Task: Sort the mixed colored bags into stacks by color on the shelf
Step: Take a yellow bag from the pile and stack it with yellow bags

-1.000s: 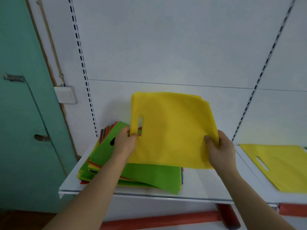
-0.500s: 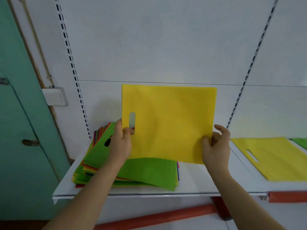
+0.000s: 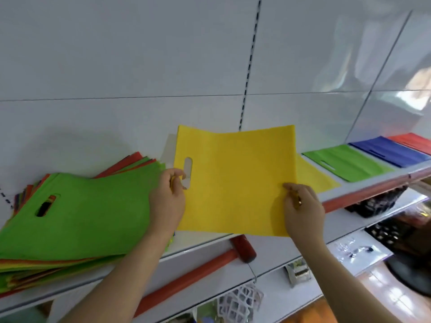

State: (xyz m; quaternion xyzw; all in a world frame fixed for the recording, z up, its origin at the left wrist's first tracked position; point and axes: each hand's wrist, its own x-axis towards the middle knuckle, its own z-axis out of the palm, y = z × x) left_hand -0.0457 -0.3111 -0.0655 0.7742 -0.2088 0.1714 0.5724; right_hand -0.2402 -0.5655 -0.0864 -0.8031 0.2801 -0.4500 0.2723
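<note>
The yellow bag (image 3: 235, 180) is held up in the middle of the frame, above the front part of the white shelf (image 3: 345, 194), almost flat toward the viewer with a small wave in its upper edge. Its long axis runs from left to right, and its handle slot is at the left side, standing upright. The left hand (image 3: 168, 203) pinches the left border just beside this slot, thumb in front, and the right hand (image 3: 303, 210) grips the lower right border with curled fingers, so both hands are holding the same bag. In the lower left of the frame lies the mixed pile (image 3: 70, 217), with a green bag on top whose slot points to the left side; red and orange edges show under it and behind it. The left edge of the held bag is just beside this pile. To the right, behind the held bag, a yellow stack (image 3: 317, 178) lies flat on the shelf, partly hidden. Further right come a green stack (image 3: 347, 163), then a blue stack (image 3: 391, 152) and a red stack (image 3: 412, 141), each near its neighbour, going to the upper right. Bare shelf surface shows between the mixed pile and the yellow stack, under the held bag. Below the shelf front edge a red hammer (image 3: 210, 262) lies obliquely on a lower shelf.
</note>
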